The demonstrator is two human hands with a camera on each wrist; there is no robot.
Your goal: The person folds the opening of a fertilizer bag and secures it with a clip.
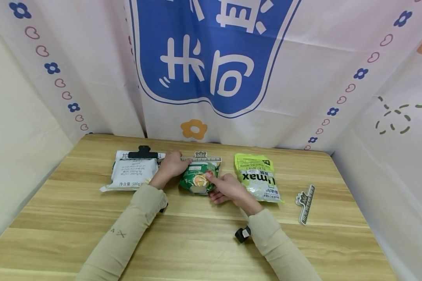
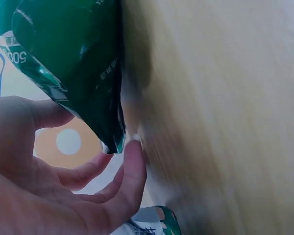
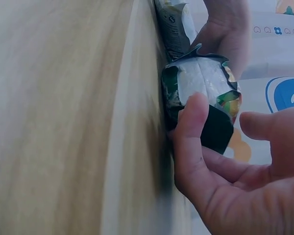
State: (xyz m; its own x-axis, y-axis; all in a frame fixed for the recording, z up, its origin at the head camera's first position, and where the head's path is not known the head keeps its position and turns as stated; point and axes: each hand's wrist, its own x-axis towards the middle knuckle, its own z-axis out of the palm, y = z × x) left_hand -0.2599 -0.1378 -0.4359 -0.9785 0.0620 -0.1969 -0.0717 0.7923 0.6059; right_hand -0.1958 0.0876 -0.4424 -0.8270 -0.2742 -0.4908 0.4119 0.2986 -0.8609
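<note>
Between the hands lies a small green bag (image 1: 199, 178) with fruit printed on it. A piano-key pattern clip (image 1: 201, 159) runs along its far edge. My left hand (image 1: 173, 166) is at the bag's far left corner by the clip's end, thumb and fingers around the corner (image 2: 110, 139) in the left wrist view. My right hand (image 1: 228, 188) holds the near right corner, thumb on top and fingers curled at the side. The right wrist view shows the bag's folded silvery end (image 3: 202, 78) beside those fingers.
Left of the green bag lies a white bag (image 1: 133, 173) with a black clip (image 1: 143, 153) on its far edge. A yellow-green bag (image 1: 256, 177) lies to the right. Further right, a second piano-key clip (image 1: 305, 205) lies loose on the wooden table (image 1: 197, 242). A curtain (image 1: 302, 78) hangs behind.
</note>
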